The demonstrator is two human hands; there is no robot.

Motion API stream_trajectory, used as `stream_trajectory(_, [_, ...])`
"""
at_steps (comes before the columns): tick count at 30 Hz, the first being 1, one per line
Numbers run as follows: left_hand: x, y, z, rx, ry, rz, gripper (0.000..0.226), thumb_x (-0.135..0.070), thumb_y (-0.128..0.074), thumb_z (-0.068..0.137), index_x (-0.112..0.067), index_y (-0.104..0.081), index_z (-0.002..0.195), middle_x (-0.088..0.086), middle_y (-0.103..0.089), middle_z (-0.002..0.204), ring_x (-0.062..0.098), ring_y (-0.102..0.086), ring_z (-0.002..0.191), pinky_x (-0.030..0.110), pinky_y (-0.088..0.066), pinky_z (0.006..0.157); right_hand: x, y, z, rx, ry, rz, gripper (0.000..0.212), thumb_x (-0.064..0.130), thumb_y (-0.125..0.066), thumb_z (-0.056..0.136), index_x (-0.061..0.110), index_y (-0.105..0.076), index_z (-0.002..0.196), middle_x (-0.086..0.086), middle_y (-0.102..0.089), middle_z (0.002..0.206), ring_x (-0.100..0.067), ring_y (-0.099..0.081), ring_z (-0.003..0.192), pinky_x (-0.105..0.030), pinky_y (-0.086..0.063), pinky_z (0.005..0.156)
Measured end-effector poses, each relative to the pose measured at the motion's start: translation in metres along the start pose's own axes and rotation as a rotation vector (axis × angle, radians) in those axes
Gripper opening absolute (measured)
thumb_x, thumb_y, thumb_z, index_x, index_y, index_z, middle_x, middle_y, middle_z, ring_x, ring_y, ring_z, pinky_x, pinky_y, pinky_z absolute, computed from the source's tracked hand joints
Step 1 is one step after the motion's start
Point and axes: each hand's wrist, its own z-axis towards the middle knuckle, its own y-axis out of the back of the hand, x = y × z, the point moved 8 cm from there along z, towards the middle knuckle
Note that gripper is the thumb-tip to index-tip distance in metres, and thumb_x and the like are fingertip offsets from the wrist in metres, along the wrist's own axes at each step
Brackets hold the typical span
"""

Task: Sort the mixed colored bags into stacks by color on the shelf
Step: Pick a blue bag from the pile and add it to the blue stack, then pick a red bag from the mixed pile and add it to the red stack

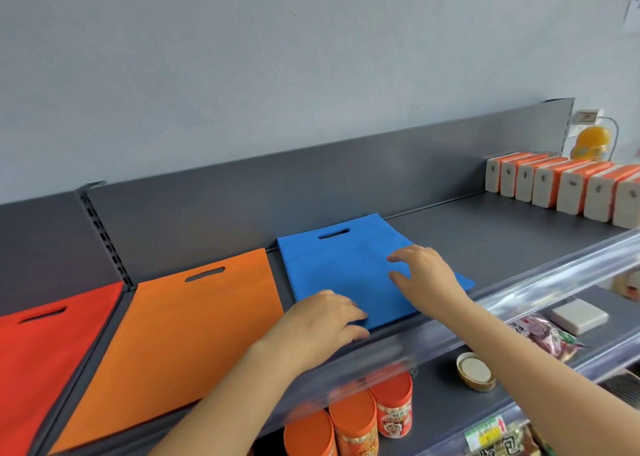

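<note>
A blue bag (346,265) with a slot handle lies flat on the grey top shelf (485,244). My left hand (323,320) rests on its near left corner, fingers fairly straight. My right hand (426,272) lies on its right half with spread, slightly bent fingers. Left of it an orange bag (187,338) lies flat, and further left a red bag (45,355) lies on the neighbouring shelf section. All three have their handle slots toward the back panel.
A row of white-and-orange packs (561,189) stands at the shelf's far right. A clear plastic rail (519,303) runs along the front edge. Below it are orange canisters (356,421), a jar lid (474,371) and snack packets (543,334).
</note>
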Motion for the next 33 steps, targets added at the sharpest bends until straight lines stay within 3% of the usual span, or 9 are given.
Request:
stream_trajectory(4, [0.011,0.016,-0.025,-0.094,0.050,0.029,0.039,-0.048,-0.035,0.096,-0.029,-0.058,0.123,-0.014,-0.057,0.123,0.008,-0.044,0.116,0.036,-0.045,0.090,0.044,-0.008,-0.003,0.009,0.111,0.064,0.034,0.024,-0.053,0.093,0.017,-0.055,0.127,0.002,-0.053,0.133,-0.017,-0.042,0.126,-0.028,-0.037,0.099])
stream_trajectory(8, [0.044,0.042,-0.080,-0.215,0.136,0.142,0.037,-0.049,-0.033,0.096,-0.033,-0.059,0.118,-0.018,-0.058,0.119,0.005,-0.046,0.112,0.027,-0.043,0.080,0.104,-0.021,-0.010,0.049,0.215,0.112,0.035,0.024,-0.052,0.094,0.017,-0.054,0.128,0.001,-0.053,0.133,-0.018,-0.041,0.127,-0.027,-0.035,0.100])
stream_trajectory(13, [0.111,0.074,-0.191,-0.355,0.330,0.227,0.041,-0.051,-0.034,0.093,-0.034,-0.060,0.120,-0.020,-0.059,0.121,0.007,-0.050,0.114,0.029,-0.045,0.084,0.208,-0.056,-0.029,0.112,0.373,0.158,0.036,0.024,-0.053,0.094,0.017,-0.053,0.129,0.000,-0.054,0.132,-0.017,-0.044,0.125,-0.026,-0.035,0.099])
stream_trajectory(15, [0.141,0.082,-0.248,-0.380,0.428,0.265,0.037,-0.049,-0.039,0.092,-0.033,-0.065,0.112,-0.018,-0.063,0.114,0.011,-0.056,0.107,0.032,-0.049,0.079,0.254,-0.073,-0.044,0.133,0.443,0.168,0.037,0.024,-0.054,0.093,0.017,-0.054,0.129,0.001,-0.054,0.133,-0.016,-0.045,0.125,-0.025,-0.034,0.099])
stream_trajectory(18, [0.182,0.091,-0.340,-0.381,0.566,0.362,0.036,-0.047,-0.040,0.084,-0.031,-0.071,0.090,-0.016,-0.070,0.089,0.015,-0.065,0.081,0.034,-0.056,0.061,0.324,-0.102,-0.074,0.202,0.532,0.181,0.038,0.024,-0.055,0.092,0.018,-0.053,0.130,0.001,-0.053,0.135,-0.017,-0.044,0.128,-0.027,-0.036,0.101])
stream_trajectory(21, [0.212,0.100,-0.435,-0.414,0.697,0.421,0.015,-0.041,-0.067,0.076,-0.031,-0.073,0.085,-0.017,-0.070,0.081,0.011,-0.066,0.072,0.030,-0.054,0.051,0.396,-0.127,-0.110,0.271,0.601,0.191,0.040,0.023,-0.054,0.092,0.018,-0.051,0.131,0.000,-0.052,0.136,-0.018,-0.044,0.127,-0.028,-0.036,0.102])
stream_trajectory(23, [0.227,0.106,-0.489,-0.398,0.767,0.422,0.021,-0.037,-0.076,0.073,-0.029,-0.073,0.092,-0.016,-0.070,0.086,0.012,-0.066,0.078,0.031,-0.053,0.056,0.442,-0.139,-0.134,0.292,0.641,0.195,0.040,0.024,-0.054,0.092,0.018,-0.051,0.132,0.000,-0.051,0.137,-0.018,-0.044,0.128,-0.027,-0.035,0.103])
stream_trajectory(27, [0.254,0.113,-0.584,-0.371,0.854,0.391,0.035,-0.039,-0.055,0.090,-0.026,-0.060,0.123,-0.010,-0.064,0.116,0.015,-0.056,0.110,0.035,-0.047,0.087,0.531,-0.157,-0.184,0.299,0.719,0.225,0.041,0.024,-0.056,0.091,0.018,-0.051,0.131,0.000,-0.052,0.136,-0.017,-0.044,0.127,-0.026,-0.033,0.103])
stream_trajectory(33, [0.282,0.118,-0.697,-0.379,0.916,0.420,0.046,-0.045,-0.041,0.095,-0.028,-0.043,0.138,-0.014,-0.047,0.135,0.009,-0.041,0.125,0.029,-0.036,0.100,0.637,-0.190,-0.248,0.361,0.804,0.256,0.042,0.023,-0.057,0.090,0.017,-0.051,0.132,-0.002,-0.054,0.135,-0.019,-0.047,0.126,-0.026,-0.034,0.103])
